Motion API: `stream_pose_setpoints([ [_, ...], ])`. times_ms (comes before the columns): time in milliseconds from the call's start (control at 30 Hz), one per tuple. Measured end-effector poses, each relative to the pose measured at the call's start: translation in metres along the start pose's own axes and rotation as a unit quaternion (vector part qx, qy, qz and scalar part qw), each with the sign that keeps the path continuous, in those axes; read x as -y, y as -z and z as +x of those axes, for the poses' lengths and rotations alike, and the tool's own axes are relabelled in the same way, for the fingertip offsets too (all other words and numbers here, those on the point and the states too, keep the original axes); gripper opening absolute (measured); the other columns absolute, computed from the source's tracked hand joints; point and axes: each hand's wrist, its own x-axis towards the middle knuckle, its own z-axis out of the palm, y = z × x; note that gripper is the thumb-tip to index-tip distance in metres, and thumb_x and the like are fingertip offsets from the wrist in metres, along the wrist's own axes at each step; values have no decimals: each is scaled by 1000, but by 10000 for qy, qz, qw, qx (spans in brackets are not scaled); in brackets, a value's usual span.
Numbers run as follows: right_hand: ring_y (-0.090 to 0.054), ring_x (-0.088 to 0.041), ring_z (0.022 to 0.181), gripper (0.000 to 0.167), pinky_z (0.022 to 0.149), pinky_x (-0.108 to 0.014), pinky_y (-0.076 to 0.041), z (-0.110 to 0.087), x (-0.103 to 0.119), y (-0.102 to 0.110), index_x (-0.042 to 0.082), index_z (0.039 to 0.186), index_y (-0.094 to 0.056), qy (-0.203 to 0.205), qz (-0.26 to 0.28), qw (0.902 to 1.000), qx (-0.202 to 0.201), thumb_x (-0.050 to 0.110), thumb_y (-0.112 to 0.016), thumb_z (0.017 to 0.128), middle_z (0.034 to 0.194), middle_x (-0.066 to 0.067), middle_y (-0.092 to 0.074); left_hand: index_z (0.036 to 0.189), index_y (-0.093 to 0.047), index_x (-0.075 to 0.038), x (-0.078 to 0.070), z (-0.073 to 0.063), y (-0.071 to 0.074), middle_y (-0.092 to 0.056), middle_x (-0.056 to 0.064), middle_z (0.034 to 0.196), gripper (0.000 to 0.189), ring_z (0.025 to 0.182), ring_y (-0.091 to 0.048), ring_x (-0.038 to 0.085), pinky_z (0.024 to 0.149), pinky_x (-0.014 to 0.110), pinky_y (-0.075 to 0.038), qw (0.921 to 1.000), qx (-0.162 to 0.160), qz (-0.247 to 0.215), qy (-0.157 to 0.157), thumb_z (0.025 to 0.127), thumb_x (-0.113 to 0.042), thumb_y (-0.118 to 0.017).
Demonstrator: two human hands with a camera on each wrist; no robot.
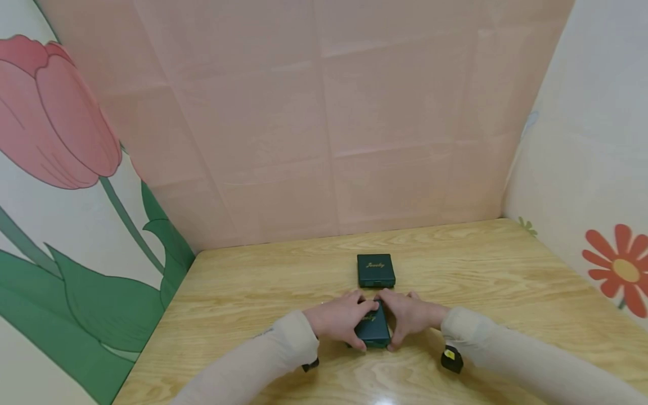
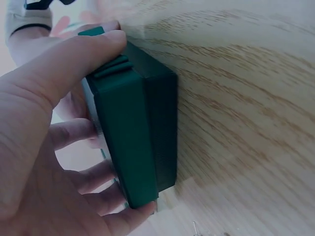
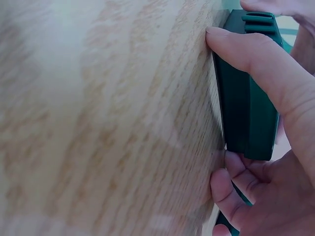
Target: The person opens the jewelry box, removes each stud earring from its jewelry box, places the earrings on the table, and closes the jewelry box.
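A small dark green jewelry box (image 1: 372, 331) with gold lettering on its lid sits on the wooden table between both hands, its lid down. The left hand (image 1: 340, 318) grips it from the left, thumb near the front clasp (image 2: 113, 66) and fingertips along the lid and far edge. From the right, the right hand (image 1: 411, 313) holds the same box, thumb at its front corner and fingers curled at its back end (image 3: 258, 153). Just beyond the hands lies a second dark green jewelry box (image 1: 376, 270), lid down, with "Jewelry" written in gold.
The wood-grain table (image 1: 263, 270) meets a pink sheet (image 1: 324, 140) at the back. A tulip-print panel (image 1: 66, 225) stands on the left and a flower-print panel (image 1: 582, 185) on the right. A tiny shiny item (image 2: 196, 229) shows at the left wrist view's bottom edge.
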Motion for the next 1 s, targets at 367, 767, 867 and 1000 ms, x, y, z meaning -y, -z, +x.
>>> stream_pose_setpoints([
  [367,-53,-20,107,87,75,-41,-26,0,10,4,11,122,-51,115,-215,9997,-68,44,-93,53,118,1,-55,144,-41,-21,8,-1,4,-44,1,137,83,120,-47,12,96,25,-44,9991,-60,-393,-161,75,-44,-82],
  [767,-53,-29,112,86,85,-53,-33,44,42,53,7,128,-47,321,-507,9930,-1019,34,-91,60,121,-6,-57,149,-33,-18,52,-26,64,-42,6,136,94,114,-48,18,96,34,-45,9909,-922,-968,-166,72,-24,-86],
  [867,-50,-31,117,91,90,-57,-30,68,44,65,7,132,-44,246,-495,9913,-1196,32,-93,60,126,-8,-55,150,-29,-12,69,-25,79,-39,11,142,99,122,-44,24,101,39,-42,9868,-1140,-1138,-176,70,-17,-87],
  [1000,-48,-30,120,97,92,-60,-26,92,42,74,11,137,-41,356,-394,9913,-1203,35,-93,58,129,-5,-54,149,-30,-7,90,-18,87,-38,14,147,101,128,-42,27,105,42,-39,9855,-1296,-1085,-135,68,-16,-89],
])
